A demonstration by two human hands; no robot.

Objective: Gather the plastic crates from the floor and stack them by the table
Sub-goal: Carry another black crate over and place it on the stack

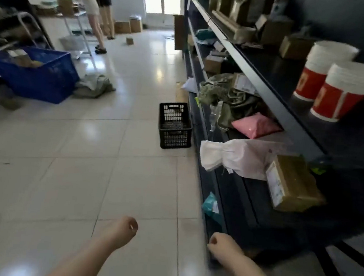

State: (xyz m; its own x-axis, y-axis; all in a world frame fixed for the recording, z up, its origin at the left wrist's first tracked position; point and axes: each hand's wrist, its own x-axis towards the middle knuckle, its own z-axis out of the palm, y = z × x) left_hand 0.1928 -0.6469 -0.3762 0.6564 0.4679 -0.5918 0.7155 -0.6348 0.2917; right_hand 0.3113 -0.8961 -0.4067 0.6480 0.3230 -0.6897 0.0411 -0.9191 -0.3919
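A: Starting with the hands, how did the fingers look?

B: Both were curled into loose fists with nothing in them. The left hand [124, 228] hung over the bare floor tiles [63, 171], fingers folded in. The right hand [222, 247] sat just beside the bottom edge of the dark shelving [268, 94], fingers tucked the same way. I could not tell whether it touched the shelf.

A: And the containers, biggest first?

B: A large blue crate [43, 77] stood far left on the floor, tilted a little, with brownish packages inside; the blur hid what exactly. A crumpled grey bag [95, 85] lay just beside it. Then the small black crate [174, 125] sat upright on the floor, close against the foot of the shelving, well ahead of both hands. It looked empty.

A: On the shelves?

B: Two stacks of red-and-white paper cups [335, 85] upright on the upper shelf; lower down, a white bag [234, 158], a cardboard box [291, 182] and a pink pouch [256, 125].

A: The arms?

B: Both forearms were bare and reached forward from the bottom edge, the left angled rightward, the right angled leftward.

A: Anyone else?

B: Two people stood at a surface [77, 15] far back.
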